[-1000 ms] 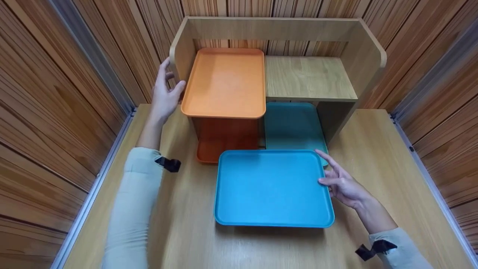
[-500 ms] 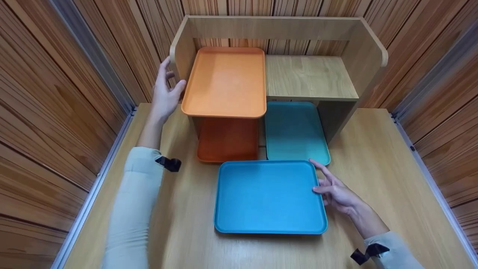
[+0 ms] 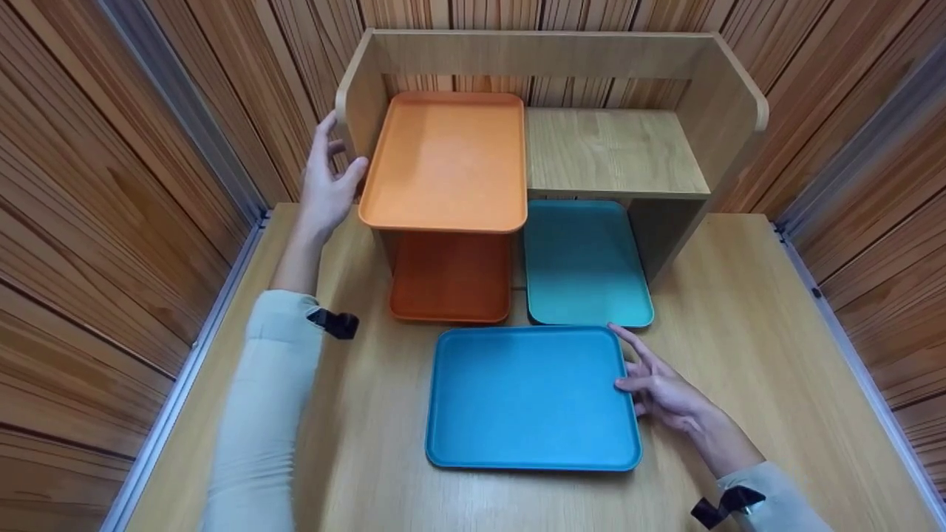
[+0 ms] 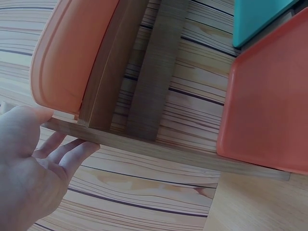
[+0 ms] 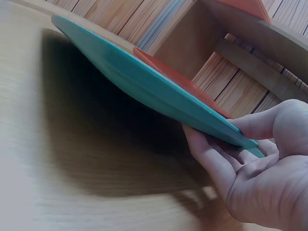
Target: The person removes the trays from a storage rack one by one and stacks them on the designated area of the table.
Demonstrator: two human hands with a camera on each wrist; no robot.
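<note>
Here, the right hand (image 3: 669,395) pinches the right edge of a blue tray (image 3: 532,399) with little gap, thumb above and some fingers beneath; the tray stretches leftward from them over the tabletop (image 3: 798,347). Just beyond those fingers lies a teal tray (image 3: 587,262), with a dark orange tray (image 3: 452,284) farther left. Well beyond, the left hand (image 3: 325,188) grips the side panel of a wooden shelf (image 3: 617,151), an orange tray (image 3: 447,162) just right of its thumb. That upper tray hides the dark orange one's far end; shadow obscures the blue tray's underside.
</note>
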